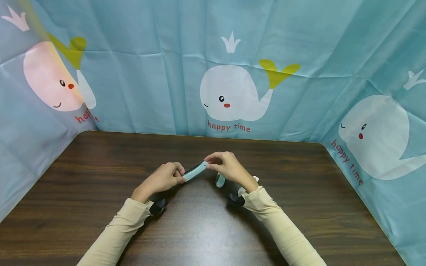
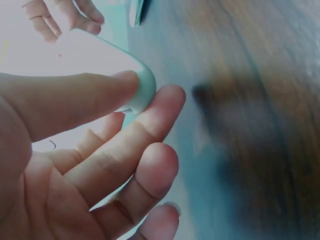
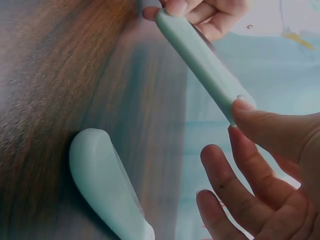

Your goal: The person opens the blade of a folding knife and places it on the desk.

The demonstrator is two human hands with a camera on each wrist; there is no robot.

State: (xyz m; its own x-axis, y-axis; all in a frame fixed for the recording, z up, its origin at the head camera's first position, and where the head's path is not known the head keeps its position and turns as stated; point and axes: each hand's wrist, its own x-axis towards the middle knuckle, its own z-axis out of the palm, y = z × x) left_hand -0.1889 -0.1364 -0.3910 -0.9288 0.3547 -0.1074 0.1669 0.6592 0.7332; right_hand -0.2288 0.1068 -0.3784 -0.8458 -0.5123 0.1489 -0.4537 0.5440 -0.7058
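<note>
A slim mint-green bar (image 1: 195, 172) with a dark upper face is held above the table between both hands; its exact kind is not clear. My left hand (image 1: 162, 178) pinches its lower left end between thumb and fingers. At the raised right end, by a small round pivot-like spot, my right hand (image 1: 229, 168) grips it with thumb and fingertip. Below the right hand a second mint-green piece (image 1: 220, 180) lies on the table, partly hidden by that hand. The right wrist view shows this piece (image 3: 102, 175) as a rounded handle, cut off by the frame's bottom edge.
The dark wood-grain table (image 1: 83, 177) spreads around both arms. Behind it and along the sides hangs a light-blue curtain (image 1: 133, 81) printed with white whales. Dark wrist devices (image 1: 158, 207) sit at both cream sleeves.
</note>
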